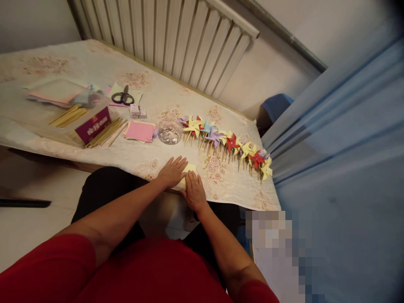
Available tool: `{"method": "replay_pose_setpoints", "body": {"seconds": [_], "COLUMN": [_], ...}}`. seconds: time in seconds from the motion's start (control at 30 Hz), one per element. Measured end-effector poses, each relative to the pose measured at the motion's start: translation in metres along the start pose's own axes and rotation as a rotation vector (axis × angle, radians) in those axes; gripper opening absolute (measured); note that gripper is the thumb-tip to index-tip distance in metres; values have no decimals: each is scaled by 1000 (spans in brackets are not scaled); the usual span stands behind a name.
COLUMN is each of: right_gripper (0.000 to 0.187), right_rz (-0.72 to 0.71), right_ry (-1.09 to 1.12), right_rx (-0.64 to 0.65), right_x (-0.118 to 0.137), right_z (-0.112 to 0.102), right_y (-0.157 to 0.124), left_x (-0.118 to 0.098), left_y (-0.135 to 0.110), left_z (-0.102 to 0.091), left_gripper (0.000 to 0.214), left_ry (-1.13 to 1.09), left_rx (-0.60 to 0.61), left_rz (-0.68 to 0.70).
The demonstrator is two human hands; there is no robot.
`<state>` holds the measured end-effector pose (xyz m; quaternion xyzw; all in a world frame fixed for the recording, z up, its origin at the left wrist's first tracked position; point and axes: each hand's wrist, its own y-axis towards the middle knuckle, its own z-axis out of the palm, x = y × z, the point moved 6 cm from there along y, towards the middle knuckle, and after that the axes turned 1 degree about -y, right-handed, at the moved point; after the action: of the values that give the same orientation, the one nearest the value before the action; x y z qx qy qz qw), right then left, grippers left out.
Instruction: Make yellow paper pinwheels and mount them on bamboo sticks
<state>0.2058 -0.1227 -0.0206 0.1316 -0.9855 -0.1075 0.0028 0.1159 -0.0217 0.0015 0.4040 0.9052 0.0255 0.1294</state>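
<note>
A small piece of yellow paper lies at the table's near edge, partly covered by both hands. My left hand rests flat over its left side with the fingers stretched out. On its right side my right hand lies flat too, fingertips on the paper. Just beyond them stands a clear round container of small shiny metal pieces. To its left is a stack of pink paper squares. Finished paper pinwheels in yellow, red, purple and blue lie in a row at the right.
Scissors lie on paper farther back, near small white boxes. Thin sticks lie beside a purple box, with larger coloured sheets behind. A radiator borders the table's far side; a blue curtain hangs at right.
</note>
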Motion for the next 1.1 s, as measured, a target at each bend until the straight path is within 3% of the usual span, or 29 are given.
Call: {"method": "replay_pose_setpoints", "body": {"seconds": [0.37, 0.5, 0.6, 0.73, 0.9, 1.1], "right_gripper": [71, 58, 53, 58, 66, 69], "right_rz": [68, 114, 164, -2, -10, 32], "right_ry": [21, 137, 215, 228, 190, 112], "right_rx": [16, -39, -127, -105, 34, 59], "right_x": [-4, -16, -26, -10, 2, -13], "right_z": [-4, -15, -31, -42, -21, -7], "right_y": [-28, -36, -27, 10, 40, 31], "left_x": [11, 12, 11, 10, 9, 11], "left_y": [-10, -11, -11, -12, -13, -11], "left_z": [2, 2, 0, -4, -4, 3], "left_gripper": [56, 55, 55, 53, 50, 54], "left_ry": [-14, -24, -35, -42, -25, -18], "left_rx": [-34, -45, -52, -54, -34, -57], "left_rz": [20, 19, 14, 14, 28, 21]}}
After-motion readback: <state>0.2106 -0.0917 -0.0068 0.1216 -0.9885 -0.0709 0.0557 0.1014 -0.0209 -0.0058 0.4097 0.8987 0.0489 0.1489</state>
